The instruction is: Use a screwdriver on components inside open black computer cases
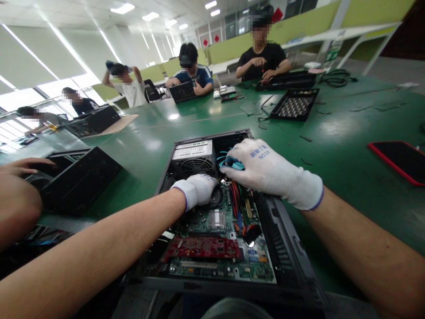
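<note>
In the head view, an opened computer case (297, 252) lies flat on the green counter (335, 133), with 2 white-gloved hands working inside it. The blue fan (235, 165) sits near the far end, just right of the power supply (195, 153).

The likeliest trouble, in my judgement, is crowding: both hands share the same tight corner, so a slip could press a fingertip into the fan blades and bend or crack 1 of them. The bundle of coloured wires (235, 201) runs close below the right hand (262, 166); a glove snagging there might tug on its connections. A sideways lurch of the left wrist could also knock the motherboard (195, 221) or the red card (209, 248), both of which lie exposed.

As for the grip, the right is partly closed, thumb and fingers parted only enough to take the blue fan's edge between them, and it looks to be grasping there. The left hand (201, 188) reaches down in front of the power supply, beside a loop of black cable (217, 197). Its fingertips are hidden, so I cannot tell how far open that grip is or whether it holds anything.
</note>
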`<state>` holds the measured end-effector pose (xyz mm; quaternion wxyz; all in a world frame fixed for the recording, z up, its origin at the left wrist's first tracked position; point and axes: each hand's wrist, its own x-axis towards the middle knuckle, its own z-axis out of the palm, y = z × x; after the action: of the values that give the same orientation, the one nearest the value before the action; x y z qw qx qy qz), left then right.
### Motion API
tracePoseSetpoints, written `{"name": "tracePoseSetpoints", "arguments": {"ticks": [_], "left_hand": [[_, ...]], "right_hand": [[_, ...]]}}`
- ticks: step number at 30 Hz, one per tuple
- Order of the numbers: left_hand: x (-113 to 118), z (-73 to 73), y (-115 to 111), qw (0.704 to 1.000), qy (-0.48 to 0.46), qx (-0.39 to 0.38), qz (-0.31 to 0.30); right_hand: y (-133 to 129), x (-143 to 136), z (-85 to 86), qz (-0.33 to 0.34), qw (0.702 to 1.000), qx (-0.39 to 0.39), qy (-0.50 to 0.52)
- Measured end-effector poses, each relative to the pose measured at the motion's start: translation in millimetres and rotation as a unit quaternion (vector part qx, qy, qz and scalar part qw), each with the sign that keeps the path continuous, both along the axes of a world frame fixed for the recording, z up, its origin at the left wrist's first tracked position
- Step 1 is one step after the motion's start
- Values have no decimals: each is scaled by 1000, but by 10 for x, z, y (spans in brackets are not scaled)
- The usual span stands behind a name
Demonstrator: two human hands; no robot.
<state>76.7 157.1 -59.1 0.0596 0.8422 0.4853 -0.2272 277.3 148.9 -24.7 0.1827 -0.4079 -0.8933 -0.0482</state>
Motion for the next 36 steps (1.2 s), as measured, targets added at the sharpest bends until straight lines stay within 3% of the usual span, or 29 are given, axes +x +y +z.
{"name": "tracePoseSetpoints", "arguments": {"ticks": [25, 36], "left_hand": [[28, 23, -15, 1000, 8, -2, 5], [-18, -81, 35, 1000, 13, -3, 1]], "right_hand": [[-2, 5, -6, -1, 1000, 4, -3], [-15, -5, 19, -5, 1000, -7, -2]]}}
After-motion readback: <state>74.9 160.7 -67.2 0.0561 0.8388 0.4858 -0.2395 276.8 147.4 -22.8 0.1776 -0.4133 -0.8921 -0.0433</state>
